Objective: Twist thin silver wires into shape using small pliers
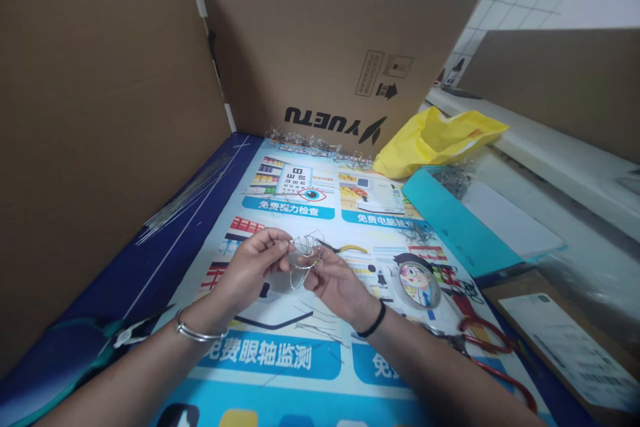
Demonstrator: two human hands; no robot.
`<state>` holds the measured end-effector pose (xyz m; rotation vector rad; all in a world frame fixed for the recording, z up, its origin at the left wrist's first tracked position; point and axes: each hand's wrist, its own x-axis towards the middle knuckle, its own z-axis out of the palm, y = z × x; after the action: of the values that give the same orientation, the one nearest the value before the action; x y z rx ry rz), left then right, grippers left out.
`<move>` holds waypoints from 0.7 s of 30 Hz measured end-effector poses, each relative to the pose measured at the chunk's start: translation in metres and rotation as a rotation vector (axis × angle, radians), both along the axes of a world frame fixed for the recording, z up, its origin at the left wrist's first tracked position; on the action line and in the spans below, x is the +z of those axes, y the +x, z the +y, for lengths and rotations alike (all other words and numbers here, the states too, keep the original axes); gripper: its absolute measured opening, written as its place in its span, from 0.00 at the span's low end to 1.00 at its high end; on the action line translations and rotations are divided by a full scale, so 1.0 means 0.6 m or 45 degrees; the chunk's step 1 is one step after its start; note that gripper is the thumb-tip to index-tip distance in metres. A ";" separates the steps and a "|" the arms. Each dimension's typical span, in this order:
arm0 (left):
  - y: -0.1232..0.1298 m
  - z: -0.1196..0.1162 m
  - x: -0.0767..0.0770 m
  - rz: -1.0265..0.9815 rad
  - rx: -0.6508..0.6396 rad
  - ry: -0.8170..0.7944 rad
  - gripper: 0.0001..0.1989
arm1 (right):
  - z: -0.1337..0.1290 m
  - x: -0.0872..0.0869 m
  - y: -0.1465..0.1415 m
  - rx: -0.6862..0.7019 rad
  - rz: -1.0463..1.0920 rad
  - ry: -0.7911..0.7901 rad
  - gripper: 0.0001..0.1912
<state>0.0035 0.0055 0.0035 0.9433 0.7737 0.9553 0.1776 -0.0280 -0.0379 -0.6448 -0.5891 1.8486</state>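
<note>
Over the printed sheet (320, 307), my left hand (260, 260) pinches one side of a thin silver wire shape (303, 264) with bent loops. My right hand (343, 283) grips its other side, fingers curled around the wire. The finer twists between the fingertips are too small to make out. Just behind my right hand lie pliers with a yellow handle (354, 249). Loose cut wires (320, 332) are scattered on the sheet below both hands.
Cardboard walls (320, 47) stand behind and left. Wire lengths (185, 197) lie left, near a teal-handled tool (95, 353). Rightward are a tape roll (436, 295), red-handled scissors (493, 333), a teal folder (450, 220), a yellow bag (435, 140) and wire tangles (419, 235).
</note>
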 end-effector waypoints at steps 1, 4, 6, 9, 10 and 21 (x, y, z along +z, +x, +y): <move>0.000 0.000 0.000 0.005 0.001 0.005 0.08 | 0.000 0.001 0.000 0.000 -0.004 0.009 0.11; 0.000 0.001 0.001 0.025 0.011 0.017 0.08 | -0.001 0.004 -0.002 0.005 -0.026 0.035 0.11; -0.001 0.001 0.005 0.054 0.032 0.036 0.08 | -0.003 0.006 -0.002 0.021 -0.052 0.053 0.11; -0.004 0.004 0.014 0.152 0.076 0.111 0.06 | -0.005 0.008 -0.002 0.043 -0.142 0.110 0.12; -0.005 0.006 0.017 0.194 0.077 0.144 0.06 | -0.006 0.008 -0.002 0.045 -0.184 0.133 0.12; -0.014 0.017 0.032 0.480 0.078 0.222 0.07 | -0.017 0.001 -0.006 0.042 -0.652 0.277 0.13</move>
<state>-0.0048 0.0160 0.0230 1.2799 1.0522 0.9196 0.1740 -0.0381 -0.0376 -0.9710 -1.1226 1.6176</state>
